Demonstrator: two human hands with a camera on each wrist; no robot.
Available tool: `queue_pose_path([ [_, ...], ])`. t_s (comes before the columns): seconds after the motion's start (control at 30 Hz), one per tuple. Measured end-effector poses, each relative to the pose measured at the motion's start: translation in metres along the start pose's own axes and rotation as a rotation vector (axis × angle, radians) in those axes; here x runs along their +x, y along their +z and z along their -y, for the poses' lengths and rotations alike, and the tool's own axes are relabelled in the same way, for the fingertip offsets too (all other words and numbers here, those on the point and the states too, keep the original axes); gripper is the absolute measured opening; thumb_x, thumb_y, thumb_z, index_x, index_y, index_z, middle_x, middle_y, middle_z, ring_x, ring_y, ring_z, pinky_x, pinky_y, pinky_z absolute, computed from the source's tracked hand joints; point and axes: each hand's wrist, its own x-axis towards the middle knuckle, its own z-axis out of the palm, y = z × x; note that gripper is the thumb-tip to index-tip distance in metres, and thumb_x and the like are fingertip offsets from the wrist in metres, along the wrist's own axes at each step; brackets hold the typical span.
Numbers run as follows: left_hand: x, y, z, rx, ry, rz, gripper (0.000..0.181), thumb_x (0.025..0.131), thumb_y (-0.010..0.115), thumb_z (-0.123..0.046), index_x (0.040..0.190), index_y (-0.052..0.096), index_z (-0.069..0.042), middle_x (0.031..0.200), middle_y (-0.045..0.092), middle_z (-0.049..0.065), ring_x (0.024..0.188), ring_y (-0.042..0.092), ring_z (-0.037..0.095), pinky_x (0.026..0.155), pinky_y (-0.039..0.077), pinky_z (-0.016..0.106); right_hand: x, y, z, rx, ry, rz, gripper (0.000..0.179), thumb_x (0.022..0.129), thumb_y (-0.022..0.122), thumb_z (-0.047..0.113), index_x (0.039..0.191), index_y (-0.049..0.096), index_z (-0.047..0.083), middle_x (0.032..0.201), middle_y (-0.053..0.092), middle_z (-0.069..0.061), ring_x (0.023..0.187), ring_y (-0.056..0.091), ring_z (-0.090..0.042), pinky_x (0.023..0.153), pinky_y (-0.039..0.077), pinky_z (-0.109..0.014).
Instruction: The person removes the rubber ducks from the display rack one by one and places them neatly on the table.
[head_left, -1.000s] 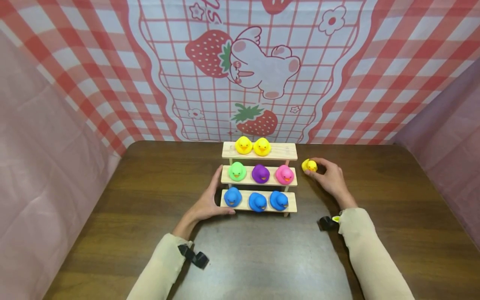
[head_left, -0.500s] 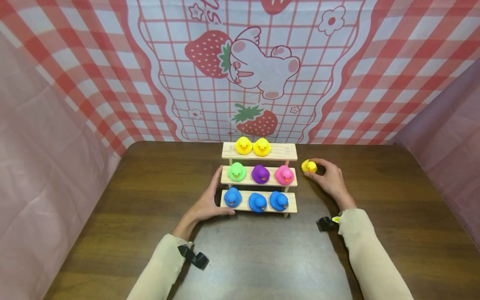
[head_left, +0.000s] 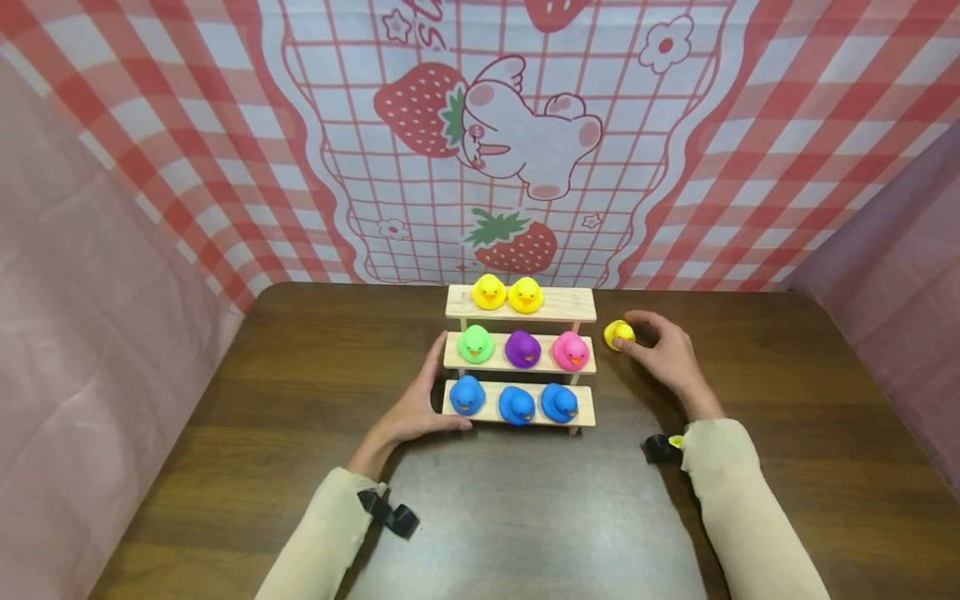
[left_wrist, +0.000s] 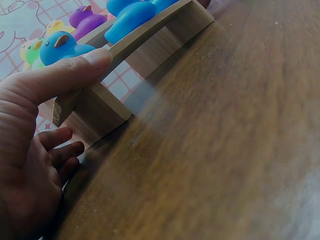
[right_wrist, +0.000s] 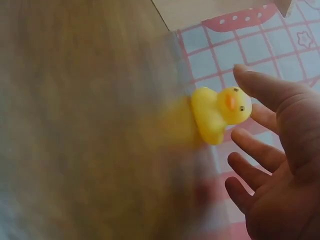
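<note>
A three-tier wooden stand (head_left: 555,304) bears yellow ducks on top, a green (head_left: 476,344), a purple (head_left: 522,349) and a pink rubber duck (head_left: 571,351) on the middle tier, and three blue ducks (head_left: 517,406) on the lowest. My left hand (head_left: 408,410) holds the stand's left end. Its thumb (left_wrist: 75,72) lies on the lowest shelf's front edge, its other fingers at the side and below. A yellow rubber duck (right_wrist: 207,117) stands upright on the table, right of the stand. Around it my right hand (head_left: 669,358) is spread, thumb and fingers apart from each other.
The brown wooden table (head_left: 525,517) reaches to a red-and-white checked cloth (head_left: 240,150) hanging behind the stand. Pink cloth (head_left: 90,350) hangs at the left, and another curtain (head_left: 892,242) at the right. Black wrist devices (head_left: 401,518) sit on both sleeves.
My right hand has let go of the yellow duck, its fingers parting and drawing slightly to the right. The duck stays in place. The left hand and the stand have not moved.
</note>
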Motion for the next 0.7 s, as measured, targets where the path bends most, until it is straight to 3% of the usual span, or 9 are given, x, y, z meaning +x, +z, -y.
queue_pose_path([
  [0.1, 0.000, 0.000, 0.000, 0.001, 0.003, 0.000, 0.134, 0.068, 0.091, -0.008, 0.163, -0.003, -0.022, 0.164, 0.029, 0.018, 0.144, 0.038, 0.035, 0.124, 0.016, 0.060, 0.001, -0.005, 0.008, 0.016, 0.006, -0.021, 0.048, 0.089, 0.076, 0.019, 0.131, 0.060, 0.000, 0.131, 0.063, -0.026, 0.118, 0.060, -0.042, 0.100, 0.045, -0.054],
  [0.27, 0.000, 0.000, -0.001, 0.005, 0.003, -0.002, 0.133, 0.068, 0.091, -0.009, 0.163, -0.003, -0.019, 0.167, 0.022, 0.015, 0.146, 0.036, 0.035, 0.125, 0.016, 0.060, 0.003, -0.014, 0.027, 0.055, 0.014, -0.050, 0.047, 0.091, 0.073, 0.020, 0.132, 0.059, 0.001, 0.137, 0.059, -0.025, 0.128, 0.052, -0.042, 0.107, 0.040, -0.059],
  [0.5, -0.001, 0.000, -0.001, 0.001, 0.008, -0.003, 0.134, 0.068, 0.091, -0.009, 0.162, -0.002, -0.027, 0.168, 0.018, 0.013, 0.147, 0.035, 0.035, 0.124, 0.015, 0.060, 0.008, -0.022, 0.054, 0.076, -0.063, -0.061, 0.046, 0.093, 0.071, 0.024, 0.131, 0.060, 0.001, 0.133, 0.062, -0.023, 0.127, 0.054, -0.040, 0.110, 0.041, -0.061],
  [0.7, 0.000, 0.000, 0.000, -0.005, 0.011, 0.001, 0.134, 0.068, 0.091, -0.009, 0.162, -0.002, -0.031, 0.168, 0.019, 0.013, 0.148, 0.033, 0.034, 0.124, 0.015, 0.060, 0.010, -0.023, 0.077, 0.104, -0.097, -0.025, 0.050, 0.093, 0.071, 0.027, 0.136, 0.058, 0.004, 0.138, 0.060, -0.022, 0.128, 0.053, -0.039, 0.111, 0.039, -0.061],
])
